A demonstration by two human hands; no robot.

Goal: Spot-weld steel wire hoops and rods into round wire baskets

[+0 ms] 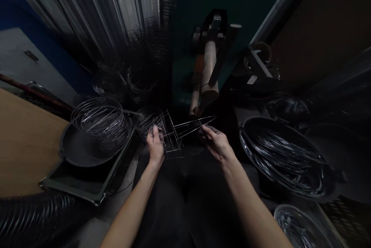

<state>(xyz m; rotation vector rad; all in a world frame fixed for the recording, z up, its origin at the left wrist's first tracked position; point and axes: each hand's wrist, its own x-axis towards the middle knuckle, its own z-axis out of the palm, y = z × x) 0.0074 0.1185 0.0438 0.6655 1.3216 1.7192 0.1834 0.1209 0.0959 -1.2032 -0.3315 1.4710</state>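
A thin metal wire frame (174, 131) hangs between my hands, above my lap and just below the machine. My left hand (155, 144) pinches its left side between thumb and fingers. At the frame's right end, my right hand (216, 141) is closed with thumb and fingers on a wire. Just behind my left hand lies a heap of bent wire pieces (146, 118), partly hidden by the hand. The copper-coloured arm of the machine (211, 66) points down toward the frame; I cannot tell whether the two touch.
On the left, wire rings (101, 120) rest in a black basin (84, 149) on a crate (72, 186). A black tub (246, 143) of long wires (284, 155) stands at the right. Nearer sits a bowl of small metal pieces (295, 226). The green machine body (185, 47) rises ahead.
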